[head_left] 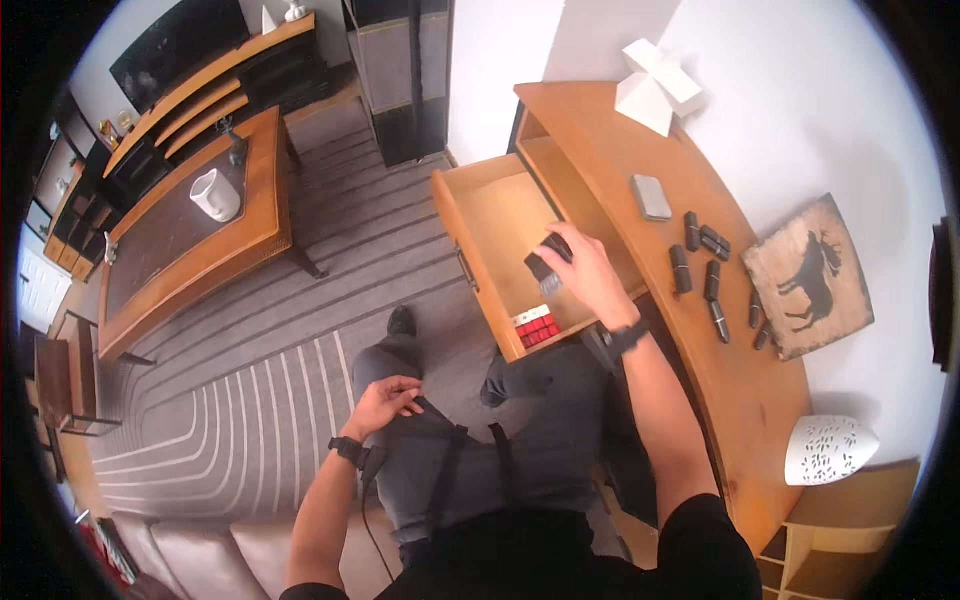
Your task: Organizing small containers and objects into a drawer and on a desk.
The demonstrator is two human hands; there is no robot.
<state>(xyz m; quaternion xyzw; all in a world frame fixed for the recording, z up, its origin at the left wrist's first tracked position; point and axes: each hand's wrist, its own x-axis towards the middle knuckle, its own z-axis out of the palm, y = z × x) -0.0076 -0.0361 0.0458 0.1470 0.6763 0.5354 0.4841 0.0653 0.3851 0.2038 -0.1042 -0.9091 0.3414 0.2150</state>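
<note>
My right hand (585, 274) grips a small black box (553, 255) above a pulled-out wooden drawer (491, 311). Below that box, a small clear item (550, 284) shows; what it is I cannot tell. Red and white dice (535, 325) stand in rows at the drawer's near end. My left hand (386, 405) rests over my left thigh, its fingers loosely curled, and nothing shows in it. Several black cylindrical items (680, 268) lie on the wooden cabinet top (757, 420), along with a grey rounded block (650, 198).
A white geometric sculpture (658, 88), a picture panel of a deer (812, 277) and a white perforated lamp (829, 450) stand along the wall. To the left, a wooden coffee table (259, 232) holds a white face-shaped vase (215, 196). A pale sofa (195, 559) is behind.
</note>
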